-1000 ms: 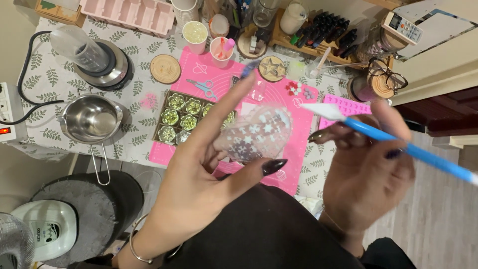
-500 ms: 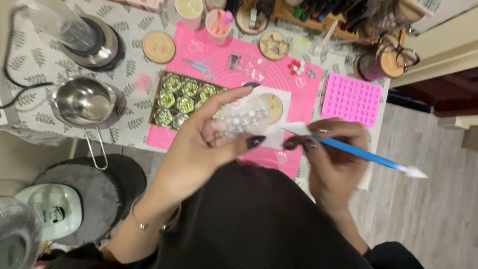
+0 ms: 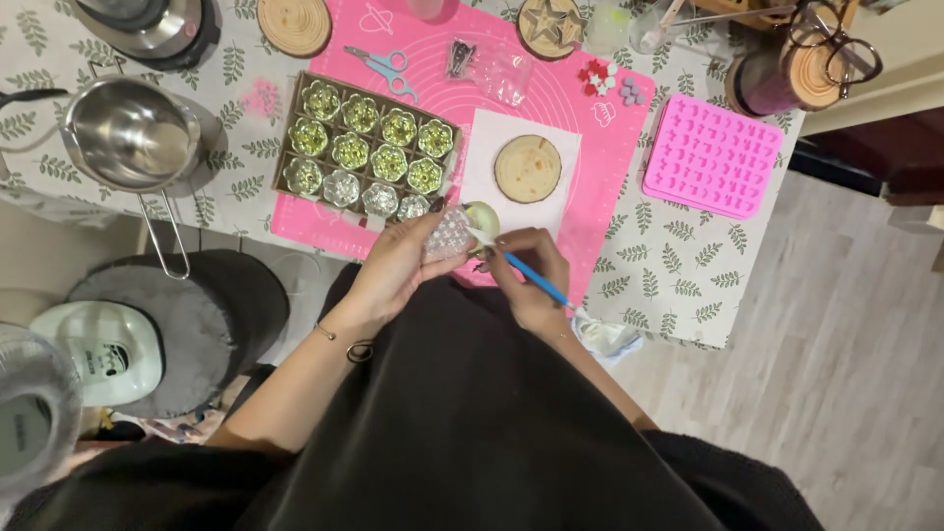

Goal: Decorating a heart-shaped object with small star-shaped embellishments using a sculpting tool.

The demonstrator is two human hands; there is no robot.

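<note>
Your left hand (image 3: 398, 270) is pinching a clear bumpy mould (image 3: 448, 234); your right hand (image 3: 526, 275) is gripping a blue tool (image 3: 536, 280), tip touching it, fingertips hidden

Left hand (image 3: 398, 265) curled palm-up, right hand (image 3: 526, 275) pinched beside it, both forearms bent inward.

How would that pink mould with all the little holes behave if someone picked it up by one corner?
The pink silicone mould would probably droop, since it looks thin and rubbery. It seems light for its size, being mostly small cavities. Lying flat on the leaf-print tablecloth, it is unlikely to roll or tip.
</note>
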